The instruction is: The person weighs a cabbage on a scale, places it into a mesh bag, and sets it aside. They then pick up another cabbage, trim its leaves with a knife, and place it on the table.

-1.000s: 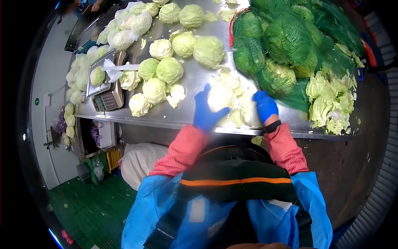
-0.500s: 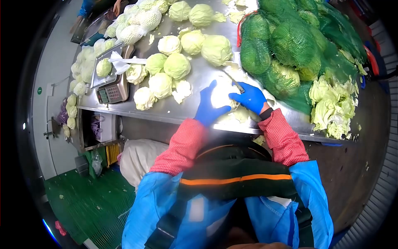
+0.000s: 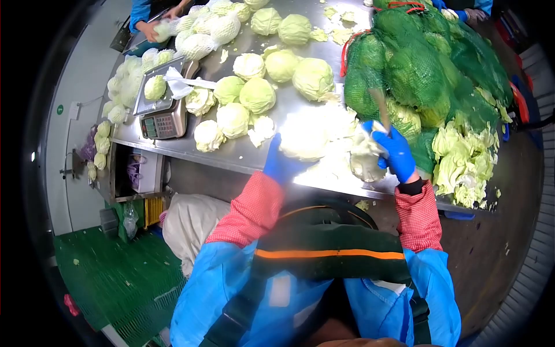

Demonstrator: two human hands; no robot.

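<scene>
At the near table edge, a cabbage [image 3: 303, 136] is washed out by glare. My left hand [image 3: 284, 162], in a blue glove, cups its left and near side. My right hand [image 3: 396, 151], gloved the same, has its fingers wrapped round a knife [image 3: 380, 109] whose blurred blade points away from me. A pale scrap of leaf seems to be at those fingers too. Just left of and below the right hand sits a ragged cabbage head or leaf clump [image 3: 366, 162]. Several trimmed cabbages [image 3: 257, 96] stand beyond my left hand.
A scale [image 3: 165, 122] with a cabbage on it stands at left. Green net bags [image 3: 407, 69] of cabbages fill the right, beside a leaf pile [image 3: 462, 159]. Foam-netted cabbages [image 3: 199, 43] lie far left, where another person's hands [image 3: 151, 30] work. Another person's gloved hands show at top right.
My right hand has moved right with the knife, away from the cabbage, and the blade now points up in view. My left hand stays against the cabbage. Another person's hands have come into view at top right.
</scene>
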